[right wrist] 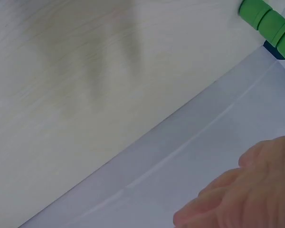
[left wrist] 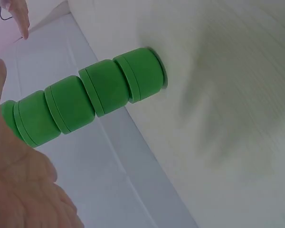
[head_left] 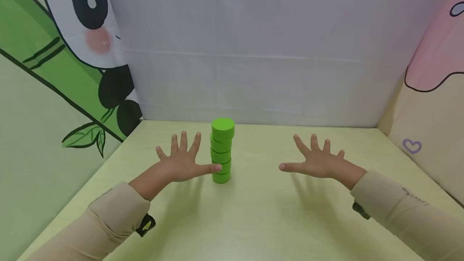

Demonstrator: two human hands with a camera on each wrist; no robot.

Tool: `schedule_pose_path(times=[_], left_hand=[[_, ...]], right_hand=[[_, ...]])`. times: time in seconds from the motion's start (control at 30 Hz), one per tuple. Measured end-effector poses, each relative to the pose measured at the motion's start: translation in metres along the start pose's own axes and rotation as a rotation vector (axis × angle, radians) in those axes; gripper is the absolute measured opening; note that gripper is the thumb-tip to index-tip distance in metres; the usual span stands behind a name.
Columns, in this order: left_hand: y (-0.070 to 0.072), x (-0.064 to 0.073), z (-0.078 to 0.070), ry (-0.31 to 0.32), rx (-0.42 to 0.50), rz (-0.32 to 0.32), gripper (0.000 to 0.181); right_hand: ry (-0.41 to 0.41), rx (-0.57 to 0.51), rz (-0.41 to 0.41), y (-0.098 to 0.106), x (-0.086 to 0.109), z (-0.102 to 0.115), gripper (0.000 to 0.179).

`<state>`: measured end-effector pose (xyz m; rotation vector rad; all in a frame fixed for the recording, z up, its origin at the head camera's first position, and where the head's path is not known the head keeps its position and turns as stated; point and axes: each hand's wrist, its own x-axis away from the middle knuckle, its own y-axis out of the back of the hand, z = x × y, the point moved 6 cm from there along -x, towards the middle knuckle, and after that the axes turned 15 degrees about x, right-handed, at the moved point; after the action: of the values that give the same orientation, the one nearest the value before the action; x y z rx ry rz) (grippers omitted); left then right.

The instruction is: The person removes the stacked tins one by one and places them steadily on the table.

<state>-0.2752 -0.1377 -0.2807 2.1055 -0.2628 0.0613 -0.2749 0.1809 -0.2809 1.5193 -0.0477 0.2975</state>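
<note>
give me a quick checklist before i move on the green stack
1. Stack upright on the table: ok.
2. Pieces lined up: not ok, their edges are staggered.
3. Left grip empty: ok, fingers spread.
4. Right grip empty and apart from the stack: ok, fingers spread.
5. Left thumb off the stack: cannot tell, it overlaps the stack in the head view.

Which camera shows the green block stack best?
The head view: the whole green block stack shows, only the thumb of the left hand crossing it. The left wrist view shows it bigger, but that hand covers part of its top. The right wrist view shows only part, cut off at the edge.
</note>
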Motion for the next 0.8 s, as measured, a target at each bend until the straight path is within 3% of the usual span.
schedule_pose_path(times=[0.1,0.23,0.43,0.6,0.8], left_hand=[[0.008,-0.004,-0.004,-0.085,0.096,-0.091,0.117],[0.014,-0.007,-0.007,-0.198,0.276,-0.186,0.11],[0.016,-0.011,-0.005,-0.267,0.519,-0.289,0.1],[0.015,-0.011,-0.002,-0.354,0.671,-0.324,0.088],[0.013,-0.015,0.002,-0.427,0.806,-0.331,0.08]], right_hand=[[0.059,-0.046,-0.098,0.012,-0.001,0.004,0.109],[0.143,-0.185,-0.244,0.025,-0.003,0.011,0.105],[0.189,-0.36,-0.396,0.03,-0.014,0.027,0.097],[0.249,-0.436,-0.465,0.028,-0.021,0.048,0.088],[0.294,-0.5,-0.481,0.029,-0.028,0.07,0.083]])
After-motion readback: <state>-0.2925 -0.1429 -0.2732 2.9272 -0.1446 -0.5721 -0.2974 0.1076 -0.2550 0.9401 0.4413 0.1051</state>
